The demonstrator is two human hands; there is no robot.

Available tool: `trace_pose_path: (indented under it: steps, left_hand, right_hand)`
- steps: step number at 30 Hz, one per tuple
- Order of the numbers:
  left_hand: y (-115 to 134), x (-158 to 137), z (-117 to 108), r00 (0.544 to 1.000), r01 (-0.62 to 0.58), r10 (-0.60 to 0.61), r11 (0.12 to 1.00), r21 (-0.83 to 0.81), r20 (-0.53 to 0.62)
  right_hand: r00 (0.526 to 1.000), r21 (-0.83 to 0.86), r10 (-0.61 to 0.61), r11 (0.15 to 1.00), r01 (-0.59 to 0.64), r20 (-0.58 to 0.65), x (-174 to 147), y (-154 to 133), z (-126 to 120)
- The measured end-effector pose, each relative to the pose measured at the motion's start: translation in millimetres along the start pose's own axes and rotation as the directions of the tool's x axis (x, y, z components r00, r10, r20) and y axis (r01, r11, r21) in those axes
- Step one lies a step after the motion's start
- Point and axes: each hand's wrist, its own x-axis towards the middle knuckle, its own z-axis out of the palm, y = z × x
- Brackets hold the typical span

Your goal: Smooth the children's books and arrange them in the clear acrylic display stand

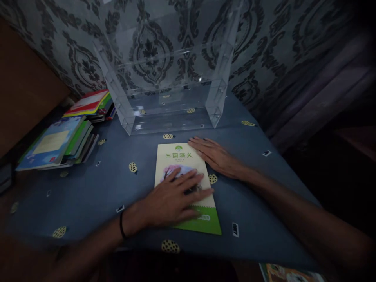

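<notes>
closed book flat at frame centre, left hand and right hand on or by it.
done, by the look of it: book laid cover up on the table; left: neither opened nor lifted. grip: left spread over the cover, clasping nothing; right flat and loose at its upper right edge. count: one book at hand, one clear rack upper centre, front stack and rear stack at left, tally within each unclear; one printed item, lower right, cut off.

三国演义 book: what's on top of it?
Left hand spread over the book; right hand, fingers over its upper right edge. Title visible; the left hand hides part of the cover picture.
</notes>
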Motion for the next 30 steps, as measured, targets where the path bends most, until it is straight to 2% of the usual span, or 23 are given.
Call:
trace_pose_path:
  steps: [3,6,9,14,17,19,25,30]
  left_hand:
    - [-39,-4,-2,0.985,0.165,-0.165,0.986,-0.002,-0.053]
    - [-81,-6,-4,0.935,0.308,-0.315,0.949,-0.065,-0.164]
    - [-107,-6,-3,0.884,0.343,-0.367,0.93,-0.133,-0.289]
    - [-112,-7,-1,0.856,0.305,-0.357,0.933,-0.192,-0.373]
    - [-114,-9,0,0.841,0.297,-0.372,0.924,-0.24,-0.393]
    - [-117,-10,0,0.841,0.286,-0.376,0.919,-0.272,-0.388]
    - [-125,-10,0,0.843,0.241,-0.373,0.906,-0.347,-0.388]
    - [-128,-11,3,0.84,0.221,-0.358,0.911,-0.347,-0.407]
  right_hand:
    - [1.0,-0.015,0.016,1.0,-0.015,0.007,1,-2,0]
    - [1.0,-0.025,0.015,1.0,-0.014,0.017,2,-4,0]
    - [1.0,-0.045,0.021,0.999,-0.02,0.014,1,-3,0]
    - [1.0,-0.166,0.002,0.986,-0.005,-0.016,2,-7,0]
    - [0.996,-0.284,-0.068,0.957,0.05,-0.051,12,-22,-1]
    - [0.991,-0.328,-0.131,0.938,0.114,-0.03,23,-37,0]
    - [0.964,-0.355,-0.251,0.896,0.266,0.089,53,-82,18]
    - [0.942,-0.265,-0.299,0.906,0.331,0.154,45,-107,33]
